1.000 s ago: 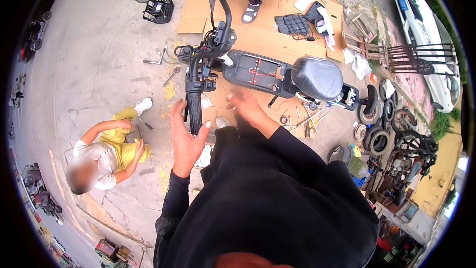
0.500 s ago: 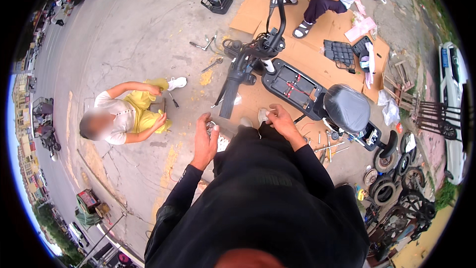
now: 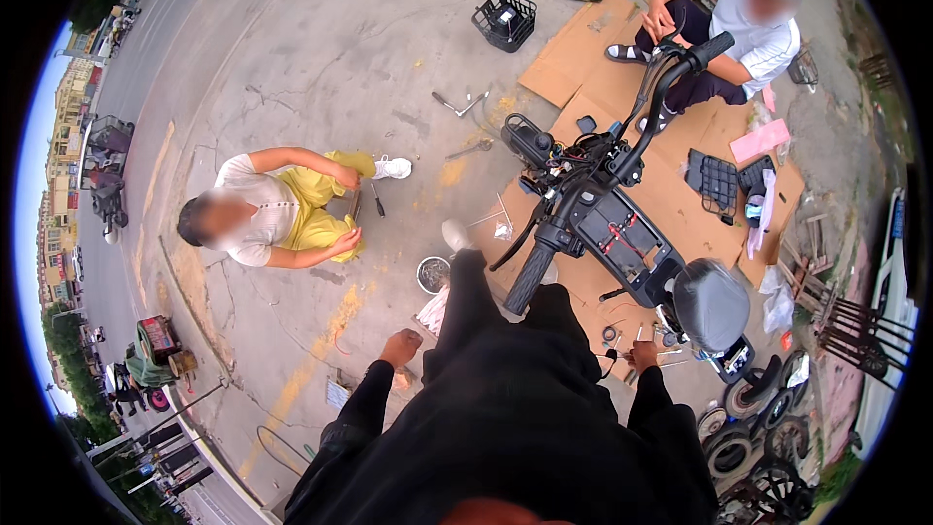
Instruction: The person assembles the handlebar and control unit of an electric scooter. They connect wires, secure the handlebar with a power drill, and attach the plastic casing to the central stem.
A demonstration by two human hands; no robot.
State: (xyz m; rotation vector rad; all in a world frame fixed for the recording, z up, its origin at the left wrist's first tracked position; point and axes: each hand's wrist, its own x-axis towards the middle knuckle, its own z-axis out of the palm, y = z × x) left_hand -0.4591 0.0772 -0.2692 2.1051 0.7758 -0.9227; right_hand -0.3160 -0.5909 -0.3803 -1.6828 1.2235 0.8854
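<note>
My left hand [image 3: 400, 347] hangs beside my left leg with its fingers curled in, and nothing shows in it. Near it are a bowl of small metal parts [image 3: 433, 275] and a pinkish-white cloth [image 3: 433, 313]. Low on my right side, my right hand [image 3: 641, 356] is closed above several tools [image 3: 671, 357] lying on the ground; whether it holds something is hidden. In front of me stands an electric scooter, its left handlebar grip [image 3: 530, 278] close to my legs. Its open floor compartment [image 3: 614, 238] shows red wires, and a plastic-wrapped seat [image 3: 711, 305] sits behind.
A person in yellow trousers [image 3: 316, 204] sits at left; another in a white shirt [image 3: 748, 24] sits beyond the scooter. Cardboard [image 3: 573, 68] lies beneath it. A black basket [image 3: 505, 21] stands at the back, and tyres [image 3: 729, 452] pile up at right.
Both hands have dropped from in front of me to my sides, spreading apart. The view has shifted, so the scooter and both people appear farther right. The far person's hands are now together, off the handlebar.
</note>
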